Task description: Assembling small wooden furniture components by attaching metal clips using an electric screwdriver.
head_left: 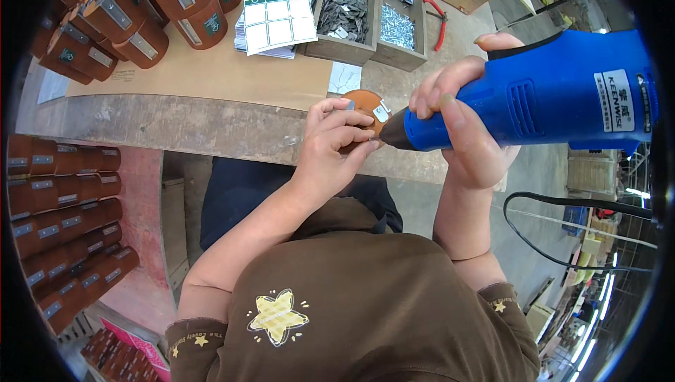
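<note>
My left hand (336, 144) grips a small brown round wooden piece (365, 103) with a little metal plate (381, 111) on it, at the front edge of the workbench (197, 125). My right hand (457, 118) is wrapped around a blue electric screwdriver (555, 94). Its dark tip (391, 133) points left and touches the piece beside the metal plate, right against my left fingertips. A black cord (562, 203) trails from the tool on the right.
Brown cylinders with metal plates (133, 13) are piled at the bench's back left; more are stacked on the floor (63, 220) at left. Sheets of green and white labels (275, 9), wooden trays of metal plates (344, 2) and screws (398, 25), and red pliers (439, 23) lie behind.
</note>
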`<act>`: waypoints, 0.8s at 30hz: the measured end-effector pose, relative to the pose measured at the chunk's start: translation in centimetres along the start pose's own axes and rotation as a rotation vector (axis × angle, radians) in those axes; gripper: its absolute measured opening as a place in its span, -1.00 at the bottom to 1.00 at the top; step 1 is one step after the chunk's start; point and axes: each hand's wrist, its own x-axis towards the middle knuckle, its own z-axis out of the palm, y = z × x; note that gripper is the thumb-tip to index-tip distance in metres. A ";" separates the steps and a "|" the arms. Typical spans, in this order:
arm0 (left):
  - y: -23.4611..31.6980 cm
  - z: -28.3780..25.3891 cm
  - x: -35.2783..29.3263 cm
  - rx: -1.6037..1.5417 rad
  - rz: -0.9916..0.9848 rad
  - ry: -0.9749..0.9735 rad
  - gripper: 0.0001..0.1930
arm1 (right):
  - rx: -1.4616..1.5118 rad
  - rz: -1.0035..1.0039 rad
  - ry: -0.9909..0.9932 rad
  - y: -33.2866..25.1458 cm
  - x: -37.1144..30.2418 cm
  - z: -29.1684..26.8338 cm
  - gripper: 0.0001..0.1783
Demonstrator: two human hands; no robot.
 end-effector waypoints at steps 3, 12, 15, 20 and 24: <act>-0.1 0.0 0.3 -0.003 0.004 -0.013 -0.89 | -0.040 -0.029 -0.029 0.2 0.3 -0.5 -0.43; -0.3 -0.3 0.3 0.044 0.056 -0.026 -0.82 | -0.237 -0.156 -0.150 0.7 0.6 -1.0 -0.46; -0.3 -0.9 0.4 0.024 0.062 -0.065 -0.76 | -0.240 -0.167 -0.155 0.9 0.6 -0.8 -0.46; -0.3 -1.1 0.2 -0.003 0.032 -0.063 -0.72 | -0.214 -0.159 -0.149 0.9 0.5 -0.5 -0.46; -0.1 -1.1 0.3 -0.013 -0.002 -0.079 -0.71 | -0.168 -0.125 -0.122 1.0 0.3 -0.4 -0.45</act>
